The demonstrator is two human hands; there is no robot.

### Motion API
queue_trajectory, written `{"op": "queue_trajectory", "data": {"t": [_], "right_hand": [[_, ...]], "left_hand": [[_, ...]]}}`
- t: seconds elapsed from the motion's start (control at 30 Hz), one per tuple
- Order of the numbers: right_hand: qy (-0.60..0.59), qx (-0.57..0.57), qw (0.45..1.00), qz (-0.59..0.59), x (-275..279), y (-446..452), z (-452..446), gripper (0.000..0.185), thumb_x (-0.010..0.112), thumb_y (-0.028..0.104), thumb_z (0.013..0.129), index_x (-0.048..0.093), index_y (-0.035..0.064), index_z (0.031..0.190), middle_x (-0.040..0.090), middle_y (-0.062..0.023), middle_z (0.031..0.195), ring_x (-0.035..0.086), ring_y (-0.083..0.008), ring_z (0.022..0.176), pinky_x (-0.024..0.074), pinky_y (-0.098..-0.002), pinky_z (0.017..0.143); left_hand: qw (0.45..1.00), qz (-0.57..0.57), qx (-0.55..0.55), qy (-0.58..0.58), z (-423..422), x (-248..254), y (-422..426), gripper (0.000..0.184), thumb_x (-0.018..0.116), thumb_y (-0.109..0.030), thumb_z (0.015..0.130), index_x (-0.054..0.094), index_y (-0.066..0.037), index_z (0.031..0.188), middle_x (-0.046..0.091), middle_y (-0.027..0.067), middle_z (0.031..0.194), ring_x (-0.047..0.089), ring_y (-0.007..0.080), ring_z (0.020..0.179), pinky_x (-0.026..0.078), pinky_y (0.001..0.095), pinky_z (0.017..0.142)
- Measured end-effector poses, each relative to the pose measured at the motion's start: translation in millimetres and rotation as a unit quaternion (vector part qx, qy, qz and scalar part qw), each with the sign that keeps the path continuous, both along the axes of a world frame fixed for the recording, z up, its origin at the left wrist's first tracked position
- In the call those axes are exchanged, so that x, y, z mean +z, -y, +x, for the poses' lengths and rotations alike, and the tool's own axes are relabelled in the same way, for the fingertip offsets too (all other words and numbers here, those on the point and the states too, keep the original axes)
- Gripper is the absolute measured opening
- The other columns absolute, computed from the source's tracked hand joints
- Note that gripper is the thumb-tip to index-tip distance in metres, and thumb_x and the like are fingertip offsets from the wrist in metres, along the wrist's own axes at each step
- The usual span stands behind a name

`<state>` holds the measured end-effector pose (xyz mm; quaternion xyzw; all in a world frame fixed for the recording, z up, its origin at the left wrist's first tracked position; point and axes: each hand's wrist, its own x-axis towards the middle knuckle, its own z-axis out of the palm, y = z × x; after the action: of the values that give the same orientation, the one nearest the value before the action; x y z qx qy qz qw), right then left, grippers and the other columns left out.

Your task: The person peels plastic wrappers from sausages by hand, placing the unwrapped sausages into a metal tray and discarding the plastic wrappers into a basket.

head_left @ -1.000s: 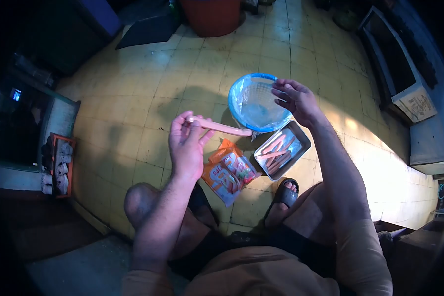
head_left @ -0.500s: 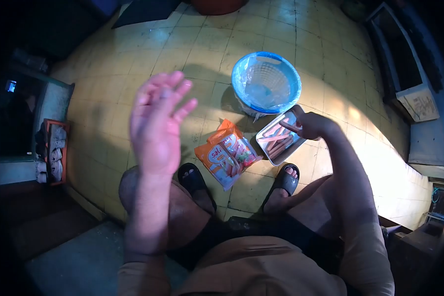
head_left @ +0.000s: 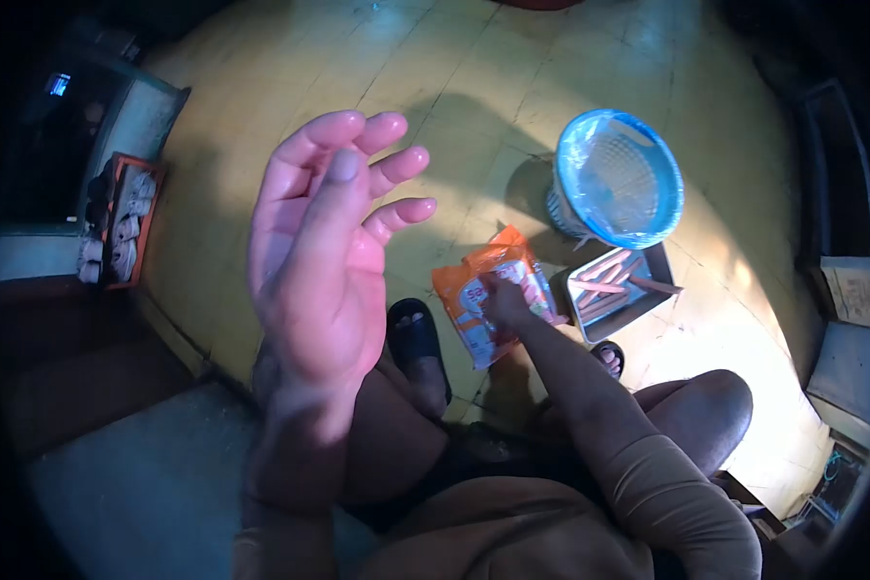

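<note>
My left hand (head_left: 333,251) is raised close to the camera, palm showing, its wet-looking fingers apart and loosely curved with nothing in them. Down on the floor, my right hand (head_left: 505,307) is closed against the orange and white plastic packet (head_left: 480,335), its fingertips partly hidden. To the right of that packet lies a metal tray (head_left: 636,323) with several pink sausages (head_left: 604,288) in it; one rests across the tray's right rim. Just behind the tray stands a blue plastic basket (head_left: 568,164) lined with a clear bag.
Yellow floor tiles (head_left: 454,145) surround the things. My feet, in black sandals (head_left: 418,358), are close to the packet and tray. At left is an orange shoe rack (head_left: 137,227) with several shoes. A cabinet (head_left: 846,290) stands along the right side.
My right hand has moved left from the sausage tray to the packet. My left hand appears larger and closer to the camera, still open. The view has shifted, so floor objects appear farther right.
</note>
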<state>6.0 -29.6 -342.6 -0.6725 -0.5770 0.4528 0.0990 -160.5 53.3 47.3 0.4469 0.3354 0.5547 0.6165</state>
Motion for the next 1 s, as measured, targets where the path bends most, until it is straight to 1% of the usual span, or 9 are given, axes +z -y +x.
{"op": "queue_trajectory", "data": {"t": [0.03,0.13,0.37,0.43,0.67,0.77,0.83,0.97,1.0], "right_hand": [[-0.092,-0.122,0.988,0.038,-32,5,-4,0.052,0.072,0.005,0.074,0.06,0.0038,0.125,0.068,-0.0161,0.11,0.067,-0.0258,0.101,0.0529,-0.0376,0.087],[-0.095,-0.112,0.988,-0.036,-31,-3,-8,0.053,0.073,0.01,0.074,0.057,0.002,0.123,0.068,-0.0161,0.106,0.066,-0.0291,0.1,0.0519,-0.0382,0.087],[0.238,0.0,0.971,0.04,-8,29,-65,0.048,0.072,0.022,0.072,0.054,0.0062,0.114,0.059,-0.0211,0.109,0.061,-0.037,0.102,0.0477,-0.0513,0.085],[0.165,-0.013,0.983,-0.077,-8,26,-67,0.044,0.068,0.023,0.077,0.053,0.0051,0.115,0.06,-0.0208,0.108,0.062,-0.0365,0.101,0.0486,-0.0507,0.085],[0.108,-0.045,0.986,-0.122,-19,32,-65,0.039,0.066,0.029,0.08,0.058,0.0028,0.107,0.063,-0.0227,0.106,0.064,-0.0362,0.098,0.0506,-0.0457,0.085],[0.028,-0.172,0.98,-0.095,-13,42,-54,0.03,0.062,0.025,0.087,0.059,0.003,0.106,0.065,-0.0216,0.102,0.064,-0.0336,0.098,0.0502,-0.0431,0.088],[-0.072,-0.298,0.928,0.213,-6,43,-46,0.023,0.06,0.021,0.091,0.058,0.0017,0.103,0.066,-0.0185,0.099,0.065,-0.0316,0.096,0.0497,-0.0433,0.086],[-0.103,-0.311,0.942,0.069,51,37,-6,0.027,0.06,0.024,0.094,0.059,0.0001,0.107,0.065,-0.0161,0.106,0.064,-0.0261,0.099,0.048,-0.0376,0.089],[-0.187,-0.327,0.916,0.136,69,28,-1,0.02,0.06,0.017,0.095,0.059,-0.0001,0.105,0.065,-0.0119,0.103,0.063,-0.02,0.096,0.0487,-0.0325,0.088]], "left_hand": [[1.0,-0.007,0.003,-0.008,-8,-3,-2,0.032,0.044,-0.022,0.101,0.047,-0.006,0.128,0.054,0.0154,0.129,0.057,0.0261,0.113,0.049,0.0398,0.088],[0.999,0.017,0.01,0.037,-30,-7,-4,0.033,0.038,-0.027,0.104,0.047,-0.008,0.129,0.053,0.0135,0.132,0.057,0.0244,0.113,0.049,0.0399,0.088],[1.0,0.008,-0.002,0.027,-44,-13,-5,0.033,0.035,-0.029,0.105,0.047,-0.011,0.13,0.053,0.0109,0.133,0.055,0.0231,0.115,0.047,0.0391,0.088],[1.0,-0.002,0.003,0.029,-46,-15,-5,0.033,0.035,-0.029,0.105,0.047,-0.011,0.13,0.053,0.0103,0.132,0.055,0.0223,0.114,0.047,0.0387,0.088],[0.999,-0.03,0.038,0.0,-37,-14,-4,0.03,0.04,-0.027,0.103,0.049,-0.011,0.126,0.056,0.0095,0.126,0.057,0.0214,0.111,0.047,0.037,0.087],[0.999,-0.023,0.039,-0.008,-29,-15,-6,0.028,0.043,-0.025,0.102,0.051,-0.009,0.124,0.058,0.0096,0.122,0.058,0.0206,0.106,0.048,0.036,0.085],[0.999,-0.031,0.029,0.003,-21,-17,-6,0.027,0.046,-0.024,0.101,0.052,-0.008,0.123,0.059,0.0099,0.119,0.059,0.0199,0.102,0.048,0.0352,0.082],[0.999,-0.026,-0.016,-0.027,2,-24,-5,0.026,0.049,-0.021,0.1,0.053,-0.008,0.122,0.061,0.0103,0.116,0.059,0.0175,0.1,0.048,0.0332,0.082],[0.999,-0.019,-0.022,-0.019,9,-28,-5,0.026,0.049,-0.021,0.1,0.053,-0.008,0.122,0.061,0.0103,0.116,0.059,0.0175,0.1,0.048,0.0332,0.082]]}}
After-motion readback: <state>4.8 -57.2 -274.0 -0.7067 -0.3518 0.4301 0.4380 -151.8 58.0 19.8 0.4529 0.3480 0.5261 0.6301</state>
